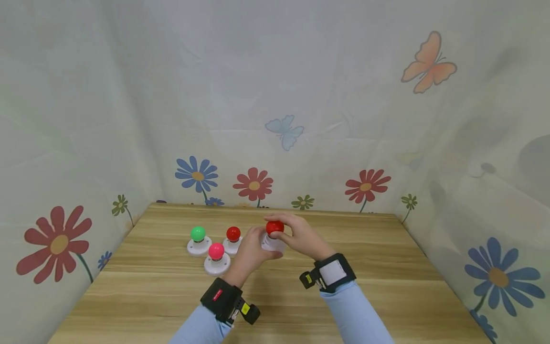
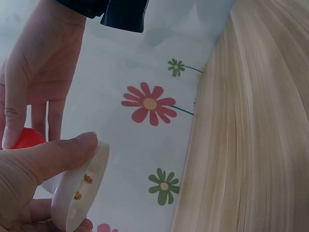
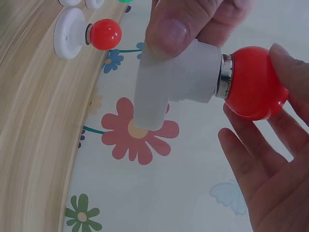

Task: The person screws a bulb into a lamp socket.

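My left hand [image 1: 249, 252] grips a white lamp socket [image 3: 195, 72] by its round base, thumb along the rim. Brass terminals show on the socket's underside in the left wrist view, where it is held tilted above the tabletop. A round red bulb [image 3: 256, 82] sits in the socket's mouth, with a narrow band of its silver screw base visible. Around the bulb curl the thumb and fingers of my right hand [image 1: 306, 237], thumb on one side and fingertips on the other.
Left of my hands, a green bulb [image 1: 198, 233], a pink bulb [image 1: 216, 251] and another red bulb [image 1: 233, 233] stand upright in white sockets on the wooden table [image 1: 369, 277]. Behind hangs a pale curtain [image 1: 335, 157] printed with flowers and butterflies.
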Available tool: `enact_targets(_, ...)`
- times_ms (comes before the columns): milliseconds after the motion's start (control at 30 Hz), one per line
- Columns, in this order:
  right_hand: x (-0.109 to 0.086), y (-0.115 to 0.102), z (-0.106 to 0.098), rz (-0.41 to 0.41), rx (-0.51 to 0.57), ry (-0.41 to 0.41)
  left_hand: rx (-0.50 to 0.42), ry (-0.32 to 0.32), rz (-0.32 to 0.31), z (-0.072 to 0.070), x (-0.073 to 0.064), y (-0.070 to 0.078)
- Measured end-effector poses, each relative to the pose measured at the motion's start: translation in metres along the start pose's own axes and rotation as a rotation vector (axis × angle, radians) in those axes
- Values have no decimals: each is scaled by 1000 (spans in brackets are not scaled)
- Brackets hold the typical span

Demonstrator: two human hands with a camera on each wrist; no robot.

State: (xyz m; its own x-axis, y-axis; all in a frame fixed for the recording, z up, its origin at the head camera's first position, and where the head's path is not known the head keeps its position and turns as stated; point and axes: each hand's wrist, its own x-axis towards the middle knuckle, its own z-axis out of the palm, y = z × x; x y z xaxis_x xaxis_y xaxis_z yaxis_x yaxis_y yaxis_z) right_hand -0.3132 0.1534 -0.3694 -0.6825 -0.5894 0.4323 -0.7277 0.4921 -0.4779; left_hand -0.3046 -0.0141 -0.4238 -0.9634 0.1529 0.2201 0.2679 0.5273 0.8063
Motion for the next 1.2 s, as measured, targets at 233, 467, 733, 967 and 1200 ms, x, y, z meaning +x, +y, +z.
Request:
enact_targets(233, 0, 1, 3, 62, 6, 29, 4, -2, 2, 1, -1, -3)
enact_targets(467, -2, -1, 5, 109, -36, 58, -23, -16, -8, 2, -2, -4)
enact_targets(733, -2, -3, 7, 134, -85, 79, -21, -17, -12, 4, -2, -4)
enact_targets(967, 0, -8, 10, 187, -181, 111, -36, -19, -44, 4, -3, -3)
enact_targets(1200, 3, -12, 11, 274, -222, 102, -45, -13, -46, 3, -2, -1)
